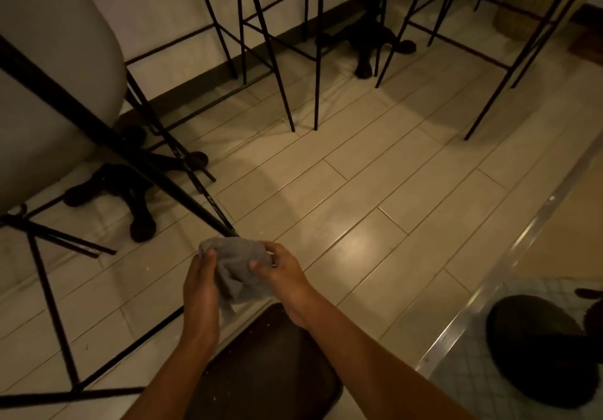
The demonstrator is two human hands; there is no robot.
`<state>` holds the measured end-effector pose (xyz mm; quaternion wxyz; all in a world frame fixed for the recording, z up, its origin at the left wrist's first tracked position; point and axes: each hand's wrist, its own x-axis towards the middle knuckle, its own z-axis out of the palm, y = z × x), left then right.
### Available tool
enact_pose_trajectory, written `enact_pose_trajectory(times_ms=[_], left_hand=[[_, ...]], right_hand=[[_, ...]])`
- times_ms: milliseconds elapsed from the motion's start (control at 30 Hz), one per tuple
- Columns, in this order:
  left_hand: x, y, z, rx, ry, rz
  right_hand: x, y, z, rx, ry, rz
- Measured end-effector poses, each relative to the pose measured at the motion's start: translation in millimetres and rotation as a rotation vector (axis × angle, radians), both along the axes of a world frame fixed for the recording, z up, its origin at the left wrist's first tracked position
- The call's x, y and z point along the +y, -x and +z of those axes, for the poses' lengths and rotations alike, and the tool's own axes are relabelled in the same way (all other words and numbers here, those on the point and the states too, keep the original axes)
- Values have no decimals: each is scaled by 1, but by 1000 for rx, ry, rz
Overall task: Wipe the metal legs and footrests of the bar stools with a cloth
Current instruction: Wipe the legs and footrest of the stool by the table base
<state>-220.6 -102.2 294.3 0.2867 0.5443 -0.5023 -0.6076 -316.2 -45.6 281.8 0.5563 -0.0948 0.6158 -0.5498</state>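
While bunched, cloth [233, 266] between hands [199, 284] [280, 272]

The room is dim, and the light is warm and yellow; a soft shiny spot sits on the floor [355, 240] just right of the cloth [233, 269]; far past the cloth the tiles are paler, with faint shadows under the stool legs [280, 77]; the thick leg [137, 155] up and left of the cloth looks blurry; the seat [49, 60] far left of the cloth is blurry too; straight lines bend near the edges; the corners are dark.
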Motion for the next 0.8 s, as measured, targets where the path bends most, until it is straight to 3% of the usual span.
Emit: enact_pose_trajectory(times_ms=[233,467,633,800], left_hand=[[-22,39,25,-12,-28,64],[-51,108,29,38,7,149],[-91,156,18,-64,23,367],[-120,176,26,39,11,603]], right_hand=[[-25,49,35,117,38,4],[-81,138,46,208,53,161],[-140,202,36,182,25,377],[-200,223,41,154,12,591]])
